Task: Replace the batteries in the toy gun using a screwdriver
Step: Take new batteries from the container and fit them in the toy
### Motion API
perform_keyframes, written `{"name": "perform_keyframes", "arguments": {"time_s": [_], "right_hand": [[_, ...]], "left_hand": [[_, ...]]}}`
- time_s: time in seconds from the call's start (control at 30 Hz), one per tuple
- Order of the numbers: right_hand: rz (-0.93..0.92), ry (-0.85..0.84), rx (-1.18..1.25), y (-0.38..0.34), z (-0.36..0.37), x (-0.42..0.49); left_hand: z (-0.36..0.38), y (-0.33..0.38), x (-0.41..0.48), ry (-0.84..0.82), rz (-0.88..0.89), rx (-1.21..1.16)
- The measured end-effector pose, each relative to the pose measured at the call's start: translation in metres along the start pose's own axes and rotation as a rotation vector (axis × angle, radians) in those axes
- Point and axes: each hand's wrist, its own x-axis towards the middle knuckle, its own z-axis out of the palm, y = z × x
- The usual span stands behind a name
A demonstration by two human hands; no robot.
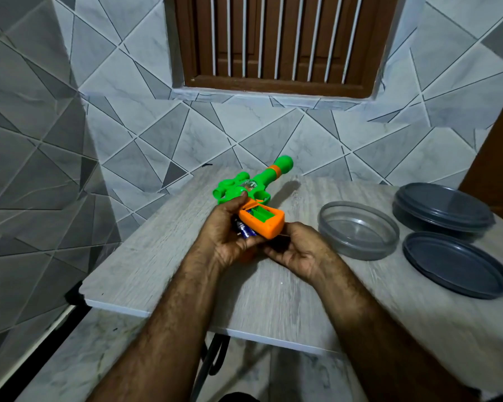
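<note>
- Head view: the toy gun [253,184] is being held just above the table [157,256], muzzle pointing away. Its orange handle [273,227] is being turned up so that the open battery compartment [259,214] is being shown to the camera.
- The left hand [224,236] is being wrapped round the gun where the body meets the handle, thumb on the green body. Blue-labelled batteries [246,231] are being trapped in that same palm, touching the handle's side.
- The right hand [296,250] is being curled under the butt end of the handle, so both hands are being clamped on the toy, close together.
- The compartment is being read as empty; whether the palmed cells are old or fresh cannot be told.
- For a clean step, the handle is best being steadied by the right hand alone while the cells are being dealt with one at a time.
- Dropping is being risked by gripping gun and cells together; the clear bowl [360,252] nearby is being judged a safer place for loose parts.
- No screwdriver is being seen; an orange piece under the left hand may be the cover, but that cannot be told.
</note>
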Motion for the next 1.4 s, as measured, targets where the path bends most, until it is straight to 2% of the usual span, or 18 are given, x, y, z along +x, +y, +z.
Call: {"name": "perform_keyframes", "arguments": {"time_s": [0.1,0.33,0.57,0.7,0.77,0.83,0.9,0.97,1.1,1.2,1.4], "right_hand": [[0.018,-0.032,-0.024,0.001,0.002,0.001],[-0.1,0.007,-0.303,0.003,0.002,0.004],[-0.097,-0.03,-0.417,0.002,-0.002,0.006],[-0.221,0.099,-0.455,-0.003,0.002,0.004],[-0.304,0.141,-0.367,-0.011,0.001,0.003],[-0.444,0.218,-0.376,-0.024,-0.002,0.002],[-0.579,0.25,-0.486,-0.036,-0.005,-0.004],[-0.68,0.197,-0.643,-0.046,-0.003,-0.017],[-0.772,0.092,-1.175,-0.055,0.013,-0.046],[-0.796,0.106,-1.53,-0.051,0.026,-0.056],[-0.761,0.134,-1.643,-0.041,0.032,-0.056]], "left_hand": [[-0.002,-0.001,0.0,0.001,-0.004,-0.012],[-0.001,-0.003,-0.004,-0.005,-0.054,-0.053],[-0.005,-0.006,-0.002,-0.046,-0.106,-0.08],[-0.007,-0.004,0.0,-0.072,-0.126,-0.144],[-0.007,-0.003,0.0,-0.064,-0.072,-0.156],[-0.009,-0.001,0.001,-0.041,-0.006,-0.151],[-0.011,-0.001,0.002,-0.029,0.017,-0.126],[-0.013,-0.001,0.004,-0.011,0.014,-0.103],[-0.014,-0.005,0.006,-0.014,-0.002,-0.091],[-0.015,-0.008,0.007,-0.028,-0.015,-0.079],[-0.016,-0.01,0.004,-0.033,-0.025,-0.033]]}}
